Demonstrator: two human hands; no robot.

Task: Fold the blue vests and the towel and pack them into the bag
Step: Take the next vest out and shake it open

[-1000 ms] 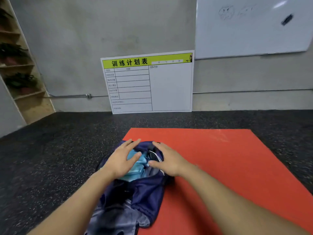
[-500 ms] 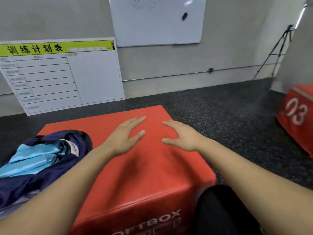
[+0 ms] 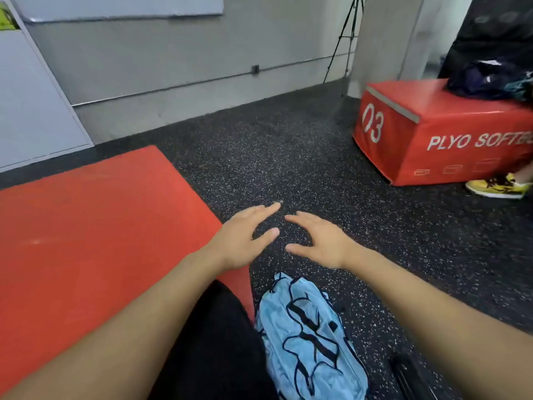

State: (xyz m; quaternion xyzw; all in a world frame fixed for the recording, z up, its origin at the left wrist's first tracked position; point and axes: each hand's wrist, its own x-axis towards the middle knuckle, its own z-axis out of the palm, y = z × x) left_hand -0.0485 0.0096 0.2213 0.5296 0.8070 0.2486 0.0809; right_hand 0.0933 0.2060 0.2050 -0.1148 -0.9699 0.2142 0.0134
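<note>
- Over the dark speckled floor (image 3: pixel 302 157), mid-frame: both hands held out side by side, palms down, gripping nothing.
- Left hand (image 3: pixel 242 241): fingers straight and loosely spread, thumb out toward the other hand; its wrist lies over the right edge of the near red box (image 3: pixel 101 226). Whether the palm touches anything cannot be told.
- Right hand (image 3: pixel 320 241): fingers straight, angled in toward the left hand, thumb out; nothing in it. It seems to hang above the floor, contact unclear.
- Both forearms run bare from the lower corners and are cut off by the frame edge.
- Just near of the hands, between the forearms: a light blue vest (image 3: pixel 308 336) with dark trim, crumpled on the floor against the near red box's side; its lower end is cut off at the bottom of the frame.
- Dark clothing (image 3: pixel 213 342) of the person, left of the vest, partly hidden by the left forearm.
- Far right: a second red box (image 3: pixel 450 131) marked "03" and "PLYO SOFT…", lettering cut off at the edge.
- On top of it, a dark heap of fabric (image 3: pixel 487 79), too blurred to make out.
- Yellow shoe (image 3: pixel 496 186) beside that box; its wearer is out of frame.
- Far wall: tripod (image 3: pixel 346 39), top cut off; whiteboard (image 3: pixel 115 7), only its lower edge seen.
</note>
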